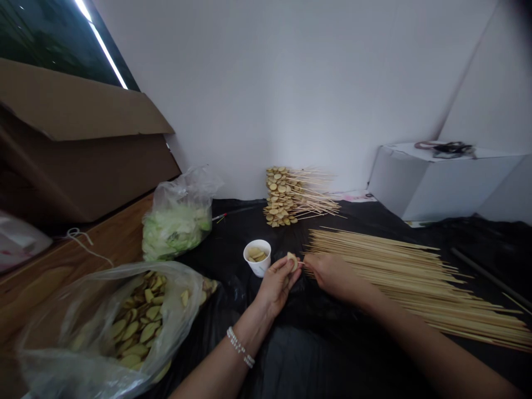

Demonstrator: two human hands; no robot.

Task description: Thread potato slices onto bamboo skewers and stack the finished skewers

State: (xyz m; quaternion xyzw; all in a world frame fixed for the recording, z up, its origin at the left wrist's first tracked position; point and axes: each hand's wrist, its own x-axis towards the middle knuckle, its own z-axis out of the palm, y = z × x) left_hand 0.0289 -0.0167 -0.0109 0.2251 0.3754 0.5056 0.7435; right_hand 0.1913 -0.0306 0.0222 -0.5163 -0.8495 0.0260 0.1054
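Between its thumb and fingers my left hand (279, 281) pinches a pale potato slice (292, 260). My right hand (328, 272) is closed around a thin wooden skewer (301, 262), whose tip meets the slice; how far it goes in I cannot make out. Just left of my left hand stands a white paper cup (260, 268) with several slices inside. Many bare skewers (374, 266) lie in a wide bundle beside and beyond my right hand. Behind the cup, a stack of skewered potato slices (281, 199) rests against the wall, sticks pointing right.
An open plastic bag of potato slices (141, 327) sits at the front left. Behind it stands a clear bag of pale green vegetables (177, 230). A cardboard box (83, 166) is at the far left, a white box (440, 180) at the back right. Black plastic sheeting (307, 354) covers the table.
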